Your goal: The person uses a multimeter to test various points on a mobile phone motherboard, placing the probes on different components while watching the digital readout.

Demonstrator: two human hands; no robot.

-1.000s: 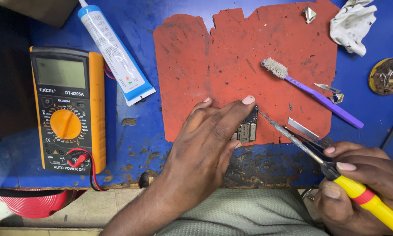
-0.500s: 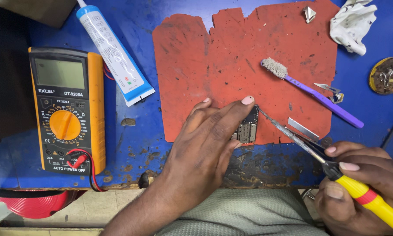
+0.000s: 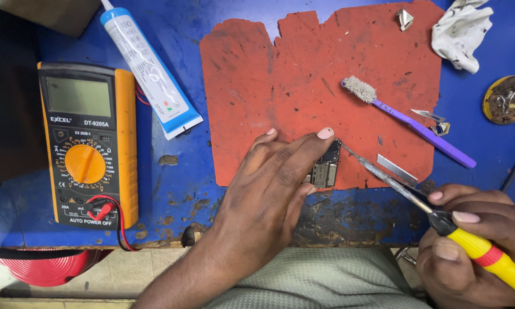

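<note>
My left hand (image 3: pixel 269 183) presses down on a small dark circuit board (image 3: pixel 326 167) at the lower edge of a worn red mat (image 3: pixel 303 74), fingers flat across it. In my right hand (image 3: pixel 469 246) I grip a soldering iron with a yellow and red handle (image 3: pixel 492 257). Its thin metal tip (image 3: pixel 349 151) touches the upper right corner of the board. Part of the board is hidden under my left fingers.
A yellow multimeter (image 3: pixel 88 146) with red and black leads lies at the left. A white glue tube (image 3: pixel 149 71) lies next to it. On the right are a purple brush (image 3: pixel 406 120), a metal strip (image 3: pixel 396 169), a white rag (image 3: pixel 460 31) and a round tin (image 3: pixel 508 98). The blue table's front edge (image 3: pixel 154 237) is near.
</note>
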